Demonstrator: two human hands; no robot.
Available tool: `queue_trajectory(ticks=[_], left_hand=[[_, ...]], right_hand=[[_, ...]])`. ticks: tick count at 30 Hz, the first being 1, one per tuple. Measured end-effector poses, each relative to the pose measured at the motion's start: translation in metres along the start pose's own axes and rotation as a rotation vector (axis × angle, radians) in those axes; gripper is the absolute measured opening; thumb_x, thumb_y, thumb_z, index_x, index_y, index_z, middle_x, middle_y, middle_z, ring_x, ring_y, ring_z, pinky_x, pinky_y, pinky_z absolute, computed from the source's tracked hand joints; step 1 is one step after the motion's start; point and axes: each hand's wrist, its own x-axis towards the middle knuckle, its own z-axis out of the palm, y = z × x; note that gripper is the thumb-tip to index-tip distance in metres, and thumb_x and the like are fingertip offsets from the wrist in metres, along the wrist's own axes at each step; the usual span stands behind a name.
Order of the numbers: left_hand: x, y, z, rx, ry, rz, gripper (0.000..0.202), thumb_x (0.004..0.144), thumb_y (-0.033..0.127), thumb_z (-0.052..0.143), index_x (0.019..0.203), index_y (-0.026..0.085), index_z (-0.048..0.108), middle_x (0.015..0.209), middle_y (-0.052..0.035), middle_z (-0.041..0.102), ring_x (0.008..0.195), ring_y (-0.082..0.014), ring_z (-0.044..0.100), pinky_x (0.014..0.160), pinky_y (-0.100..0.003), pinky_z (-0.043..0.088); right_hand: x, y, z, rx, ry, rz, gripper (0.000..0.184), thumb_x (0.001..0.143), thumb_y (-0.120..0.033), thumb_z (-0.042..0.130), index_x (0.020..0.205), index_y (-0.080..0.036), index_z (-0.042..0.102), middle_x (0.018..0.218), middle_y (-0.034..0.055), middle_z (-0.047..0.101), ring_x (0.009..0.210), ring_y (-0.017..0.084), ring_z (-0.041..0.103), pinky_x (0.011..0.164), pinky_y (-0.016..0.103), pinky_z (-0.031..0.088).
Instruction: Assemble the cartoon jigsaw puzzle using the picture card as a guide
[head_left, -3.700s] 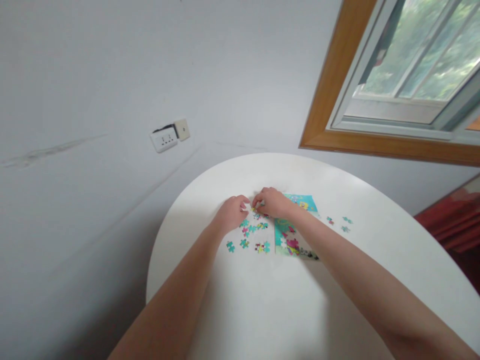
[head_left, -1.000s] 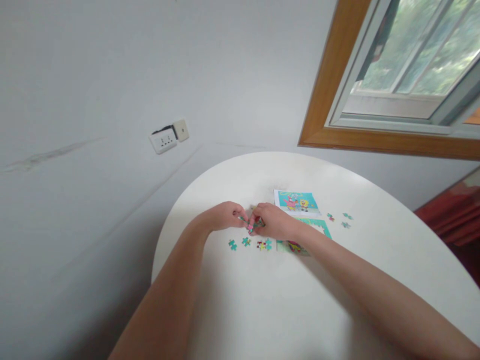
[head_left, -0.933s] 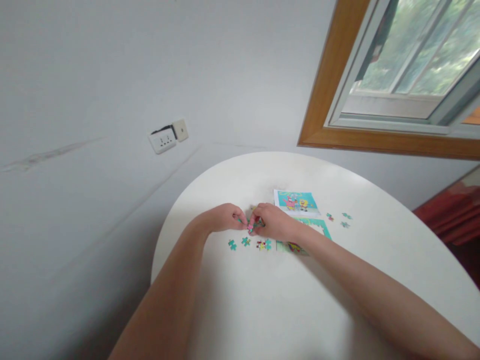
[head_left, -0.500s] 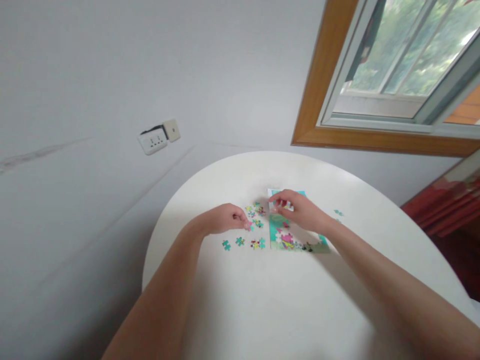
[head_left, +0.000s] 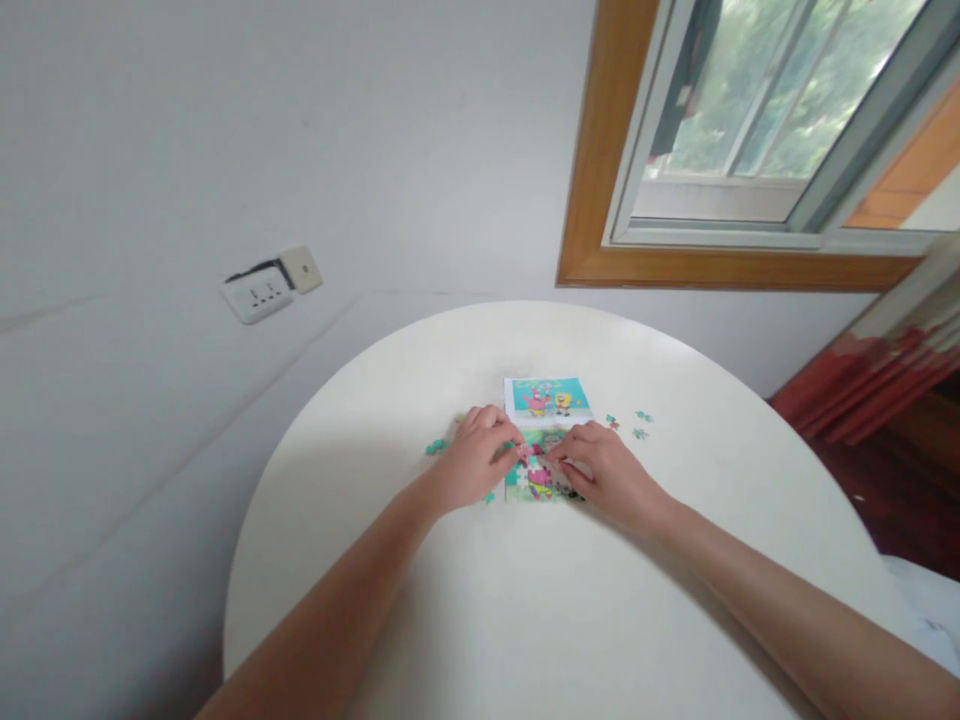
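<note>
My left hand (head_left: 480,455) is over the left side of a partly assembled jigsaw puzzle (head_left: 540,488), its thumb and finger pinching a small pink puzzle piece (head_left: 523,455). Facing it from the other side, my right hand (head_left: 604,462) has its fingertips together at the puzzle's upper right part. Whether those fingers hold a piece is hidden. Just behind the puzzle lies a picture card (head_left: 551,400) with a pink starfish and a yellow sponge figure on turquoise. Loose green puzzle pieces (head_left: 436,447) show beside my left hand, which covers others.
Several loose puzzle pieces (head_left: 641,434) lie right of the card on the round white table (head_left: 480,620). Behind the table are a wall with a socket (head_left: 259,294) and a wood-framed window (head_left: 585,265). A red curtain (head_left: 862,370) hangs at the right.
My left hand has carried the pink piece rightward from the loose pieces to the puzzle. My right hand has come nearer, off the picture card, which now shows. The view has turned right.
</note>
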Motion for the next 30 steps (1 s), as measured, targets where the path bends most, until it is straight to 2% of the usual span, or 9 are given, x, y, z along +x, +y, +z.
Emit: queue_trajectory(ticks=[7, 17, 23, 30], left_hand=[[0.003, 0.003, 0.010, 0.110, 0.011, 0.004, 0.015, 0.088, 0.027, 0.050, 0.090, 0.022, 0.064, 0.109, -0.0055, 0.051, 0.106, -0.0225, 0.043, 0.094, -0.041, 0.037], [0.004, 0.002, 0.008, 0.206, -0.029, 0.026, 0.016, 0.088, 0.029, 0.049, 0.092, 0.023, 0.063, 0.110, -0.0068, 0.049, 0.106, -0.0239, 0.043, 0.089, -0.040, 0.037], [0.004, 0.002, 0.011, 0.106, -0.017, 0.010, 0.018, 0.090, 0.032, 0.047, 0.092, 0.024, 0.063, 0.109, -0.0054, 0.050, 0.104, -0.0228, 0.044, 0.090, -0.039, 0.037], [0.005, 0.004, 0.013, -0.024, 0.078, -0.023, 0.018, 0.090, 0.030, 0.047, 0.091, 0.022, 0.063, 0.105, -0.0052, 0.050, 0.104, -0.0208, 0.046, 0.093, -0.038, 0.036]], right_hand=[[-0.003, -0.005, 0.005, -0.024, 0.011, 0.040, 0.025, 0.084, -0.013, 0.052, 0.097, -0.025, 0.069, 0.091, 0.0043, 0.064, 0.090, 0.020, 0.050, 0.079, 0.033, 0.035], [-0.006, -0.008, 0.013, -0.060, 0.005, 0.017, 0.019, 0.088, -0.023, 0.052, 0.097, -0.024, 0.068, 0.091, 0.0053, 0.064, 0.090, 0.021, 0.049, 0.077, 0.035, 0.032], [-0.003, -0.009, 0.011, -0.015, 0.057, 0.121, 0.016, 0.085, -0.023, 0.054, 0.091, -0.022, 0.069, 0.092, 0.0061, 0.062, 0.090, 0.021, 0.049, 0.080, 0.035, 0.034], [0.004, -0.004, 0.014, 0.155, 0.110, 0.184, 0.015, 0.084, -0.023, 0.055, 0.085, -0.022, 0.070, 0.088, 0.0055, 0.061, 0.089, 0.020, 0.050, 0.083, 0.035, 0.037]])
